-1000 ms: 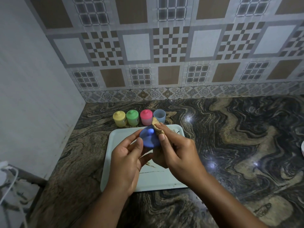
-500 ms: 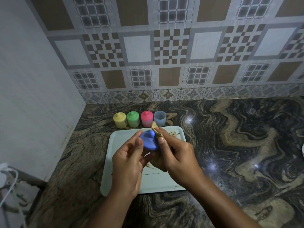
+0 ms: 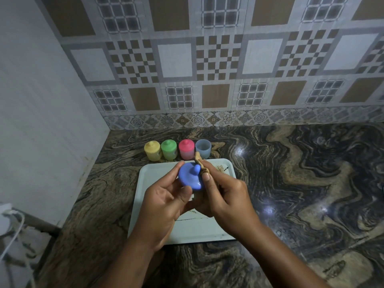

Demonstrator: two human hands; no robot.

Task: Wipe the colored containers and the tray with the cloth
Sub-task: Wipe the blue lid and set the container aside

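The person stands at the marbled worktop [image 3: 291, 183] and holds both hands above the white tray [image 3: 143, 183]. The left hand [image 3: 164, 202] grips a blue lid [image 3: 191, 177], with the fingers curled round its rim and the knob turned toward the person. The right hand [image 3: 226, 196] pinches a small tan cloth [image 3: 199, 161] and presses it against the right edge of the lid; one end of the cloth stands up above the fingers.

Behind the tray, in a row on the worktop, stand the yellow container [image 3: 153, 151], the green container [image 3: 169, 150] and the pink container [image 3: 186, 149], each with its lid on. Beside them the blue container [image 3: 203, 148] stands without a lid.

By my judgement the task is somewhere in the middle. The step in hand is the wiping of the blue lid, and after it the lid must go back on its container. I cannot tell from here if the three closed containers are already wiped, because the light is dim and they are small. The tray seems not done: some brown crumbs lie near its far right corner and a dark streak crosses its middle, so it is probably left for last.
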